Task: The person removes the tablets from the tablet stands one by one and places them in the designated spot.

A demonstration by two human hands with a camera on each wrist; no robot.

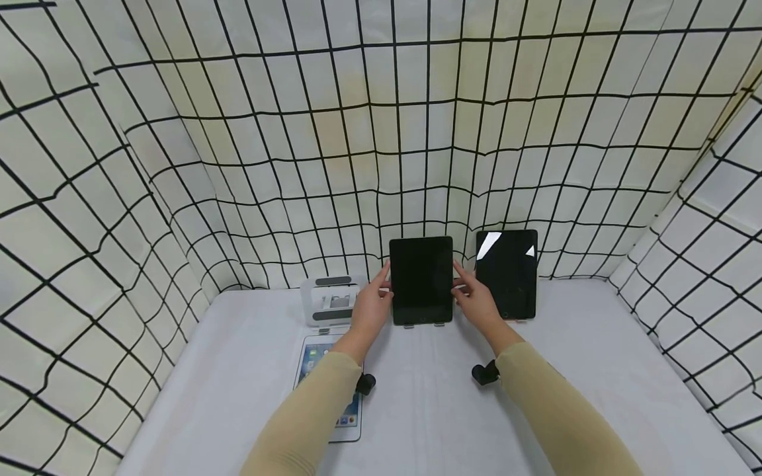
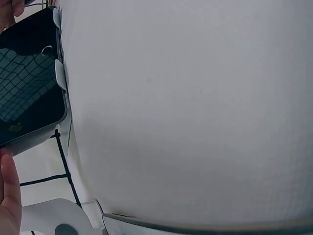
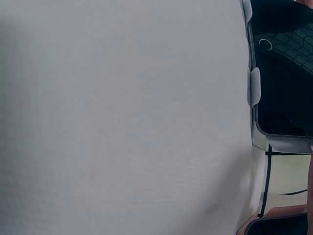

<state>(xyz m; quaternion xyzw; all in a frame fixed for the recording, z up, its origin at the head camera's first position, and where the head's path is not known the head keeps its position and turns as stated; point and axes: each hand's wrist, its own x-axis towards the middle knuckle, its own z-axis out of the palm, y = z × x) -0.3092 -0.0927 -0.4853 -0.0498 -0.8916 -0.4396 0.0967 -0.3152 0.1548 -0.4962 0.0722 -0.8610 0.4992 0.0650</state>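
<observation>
A black tablet (image 1: pixel 421 281) with a dark screen leans upright on a stand at the table's back. Two small clips (image 2: pixel 59 74) of the stand catch its lower edge. My left hand (image 1: pixel 372 305) holds the tablet by its left edge, fingers at the side. From the other side my right hand (image 1: pixel 478 303) holds its right edge, with the index finger pointing up along it. Most of both hands lies outside the wrist views.
A second black tablet (image 1: pixel 506 274) stands propped on the right. On the left, an empty-looking clear stand (image 1: pixel 333 301) has grey pads. A white tablet (image 1: pixel 351 433) with a lit screen lies flat, partly under my left sleeve. Black netting (image 1: pixel 369 145) surrounds the white table (image 1: pixel 411 403).
</observation>
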